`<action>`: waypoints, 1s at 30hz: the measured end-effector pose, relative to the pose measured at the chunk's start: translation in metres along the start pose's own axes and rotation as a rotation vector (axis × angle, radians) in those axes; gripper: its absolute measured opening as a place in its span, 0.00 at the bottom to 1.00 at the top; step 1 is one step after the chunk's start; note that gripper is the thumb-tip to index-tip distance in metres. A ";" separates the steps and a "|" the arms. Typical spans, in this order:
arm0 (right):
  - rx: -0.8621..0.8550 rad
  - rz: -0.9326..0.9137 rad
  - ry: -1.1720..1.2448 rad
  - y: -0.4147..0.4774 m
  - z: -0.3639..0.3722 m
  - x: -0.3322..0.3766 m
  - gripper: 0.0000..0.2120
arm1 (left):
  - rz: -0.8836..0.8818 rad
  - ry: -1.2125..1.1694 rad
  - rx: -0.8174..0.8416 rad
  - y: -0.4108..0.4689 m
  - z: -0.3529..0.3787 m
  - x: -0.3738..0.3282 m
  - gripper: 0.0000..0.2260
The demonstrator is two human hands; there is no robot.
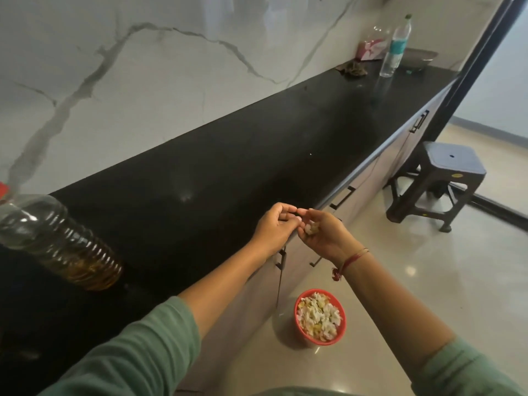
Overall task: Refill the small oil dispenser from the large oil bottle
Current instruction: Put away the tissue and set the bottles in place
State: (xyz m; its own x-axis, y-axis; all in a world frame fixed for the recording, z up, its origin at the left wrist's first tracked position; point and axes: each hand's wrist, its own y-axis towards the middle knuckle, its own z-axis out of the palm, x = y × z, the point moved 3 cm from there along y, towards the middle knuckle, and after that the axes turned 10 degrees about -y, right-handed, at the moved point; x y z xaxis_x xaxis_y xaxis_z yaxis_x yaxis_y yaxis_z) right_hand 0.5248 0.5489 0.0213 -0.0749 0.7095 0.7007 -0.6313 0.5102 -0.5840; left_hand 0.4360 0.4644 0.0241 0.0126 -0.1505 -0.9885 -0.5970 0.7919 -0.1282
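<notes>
1. Large oil bottle [57,241]: clear ribbed plastic, amber oil in lower part only; on black bench [228,167], far left.
2. Right hand [321,234] cups pale bits [310,228].
3. Left hand [275,227] curled, fingertips meeting right; contents unclear.

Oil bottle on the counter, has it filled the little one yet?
Nothing looks done yet: the oil bottle sits untouched on the counter, and no little dispenser shows. Right now the right hand holds white bits while the left hand touches its fingertips. The pouring looks all still to do.
</notes>
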 end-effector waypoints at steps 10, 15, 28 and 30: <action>-0.016 0.053 0.008 0.015 -0.050 -0.004 0.11 | -0.033 0.094 0.065 0.016 0.040 0.022 0.14; -0.069 0.081 0.024 0.022 -0.069 -0.008 0.14 | -0.052 0.130 0.074 0.019 0.048 0.033 0.14; -0.409 0.240 -0.001 0.041 -0.185 -0.061 0.11 | -0.238 0.184 0.190 0.011 0.067 0.060 0.17; -0.434 0.264 -0.042 0.041 -0.192 -0.063 0.10 | -0.240 0.181 0.187 0.011 0.068 0.061 0.17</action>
State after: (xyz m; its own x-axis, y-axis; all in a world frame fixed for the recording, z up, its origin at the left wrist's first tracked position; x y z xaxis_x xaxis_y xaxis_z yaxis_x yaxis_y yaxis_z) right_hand 0.6518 0.6187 -0.1260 -0.2252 0.8261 0.5166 -0.2086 0.4771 -0.8538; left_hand 0.4847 0.5047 -0.0431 -0.0177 -0.4351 -0.9002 -0.4365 0.8134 -0.3845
